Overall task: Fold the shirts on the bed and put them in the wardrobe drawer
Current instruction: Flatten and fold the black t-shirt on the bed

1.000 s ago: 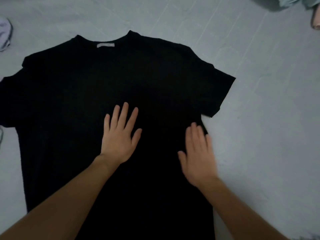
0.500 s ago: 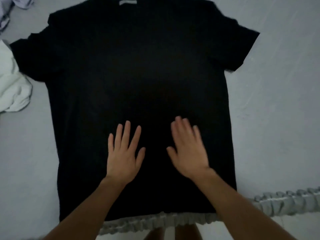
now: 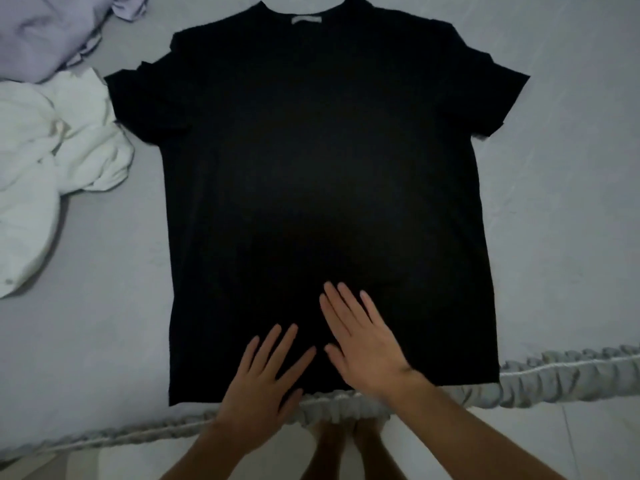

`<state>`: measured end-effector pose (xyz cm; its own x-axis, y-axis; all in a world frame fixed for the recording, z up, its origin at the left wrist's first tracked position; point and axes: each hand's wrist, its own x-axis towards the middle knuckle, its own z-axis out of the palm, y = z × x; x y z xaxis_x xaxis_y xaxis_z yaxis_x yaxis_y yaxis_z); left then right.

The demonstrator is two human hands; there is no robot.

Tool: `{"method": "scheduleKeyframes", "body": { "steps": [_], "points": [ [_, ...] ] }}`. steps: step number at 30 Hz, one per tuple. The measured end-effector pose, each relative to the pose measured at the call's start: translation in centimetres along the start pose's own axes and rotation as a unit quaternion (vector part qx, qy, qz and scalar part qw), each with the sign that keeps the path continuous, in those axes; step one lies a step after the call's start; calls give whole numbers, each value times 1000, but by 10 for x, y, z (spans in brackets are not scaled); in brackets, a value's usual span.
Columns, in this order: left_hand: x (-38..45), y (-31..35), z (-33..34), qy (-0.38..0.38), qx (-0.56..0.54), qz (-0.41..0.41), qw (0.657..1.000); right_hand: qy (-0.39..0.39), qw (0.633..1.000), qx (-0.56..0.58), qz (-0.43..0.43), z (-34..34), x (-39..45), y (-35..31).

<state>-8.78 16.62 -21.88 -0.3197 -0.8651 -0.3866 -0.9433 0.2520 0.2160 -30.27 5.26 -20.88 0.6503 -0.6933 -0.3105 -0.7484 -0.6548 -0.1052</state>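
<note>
1. Nearest, the person's legs and feet (image 3: 349, 441) show just under the ruffled edge of the bed sheet (image 3: 561, 382), which runs along the bed's near side.
2. The left hand (image 3: 263, 386) lies flat, fingers straight and spread, on the hem of the black T-shirt (image 3: 322, 188) — pressing the cloth, grasping nothing.
3. The right hand (image 3: 363, 344) rests just beside it, a little farther up the shirt, palm down with fingers straight and close together; it also grasps nothing.
4. The black T-shirt is spread flat on the grey bed, hem at the near edge, both short sleeves out to the sides, collar with a pale label (image 3: 306, 19) at the far end.
5. To the left, a crumpled white garment (image 3: 52, 161) lies just beside the shirt's left sleeve — whether it touches, I cannot tell.
6. Farthest left, a rumpled lilac garment (image 3: 52, 26) sits beyond the white one.
</note>
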Motion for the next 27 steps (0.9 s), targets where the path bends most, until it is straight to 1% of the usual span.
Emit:
{"method": "scheduleKeyframes", "body": {
  "steps": [1, 2, 3, 5, 7, 8, 9, 10, 11, 13, 14, 15, 16, 17, 18, 19, 20, 21, 22, 23, 25, 27],
  "points": [
    [-8, -6, 2, 11, -5, 2, 1000, -12, 1000, -17, -18, 8, -6, 10],
    [-16, -12, 1, 24, -16, -5, 1000, -14, 1000, -22, 0, 14, -12, 27],
    [-21, -17, -1, 43, -34, -23, 998, -12, 999, -15, 45, 17, -20, 46],
    [-22, -27, -11, 89, -69, -66, 991, -1, 985, -6, 170, 17, -38, 85],
    [-14, -32, -24, 122, -99, -99, 983, -9, 957, 17, 290, 12, -62, 113],
    [-9, -33, -33, 127, -113, -119, 978, -8, 944, 30, 330, 8, -72, 120],
    [-4, -34, -39, 130, -124, -143, 973, -5, 935, 39, 351, 4, -80, 123],
    [1, -34, -45, 139, -130, -171, 967, 1, 934, 43, 356, 0, -85, 124],
    [5, -34, -49, 154, -128, -203, 958, 11, 936, 44, 349, -4, -87, 121],
    [8, -32, -51, 165, -118, -293, 934, 35, 941, 63, 332, -8, -88, 111],
    [8, -31, -52, 163, -128, -346, 915, 51, 936, 86, 337, -10, -88, 104],
    [6, -31, -53, 165, -146, -399, 890, 73, 924, 119, 355, -11, -88, 101],
    [2, -31, -53, 165, -170, -455, 858, 97, 903, 161, 385, -12, -88, 100],
    [-3, -32, -51, 163, -199, -512, 819, 119, 872, 207, 427, -14, -89, 99],
    [-11, -33, -47, 159, -231, -561, 779, 136, 832, 255, 473, -16, -91, 100],
    [-20, -35, -43, 160, -266, -596, 741, 148, 785, 306, 517, -17, -93, 101],
    [-29, -38, -39, 166, -302, -614, 710, 152, 737, 360, 551, -19, -95, 102],
    [-37, -42, -34, 179, -336, -620, 686, 144, 702, 402, 570, -21, -97, 104],
    [-46, -45, -31, 188, -360, -618, 673, 126, 691, 427, 570, -22, -99, 106],
    [-55, -47, -27, 196, -381, -609, 668, 107, 698, 439, 556, -22, -103, 110],
    [-70, -52, -23, 217, -431, -584, 653, 93, 718, 452, 521, -24, -112, 116],
    [-81, -54, -23, 215, -492, -577, 615, 84, 728, 456, 506, -25, -124, 122]
  ]
}}
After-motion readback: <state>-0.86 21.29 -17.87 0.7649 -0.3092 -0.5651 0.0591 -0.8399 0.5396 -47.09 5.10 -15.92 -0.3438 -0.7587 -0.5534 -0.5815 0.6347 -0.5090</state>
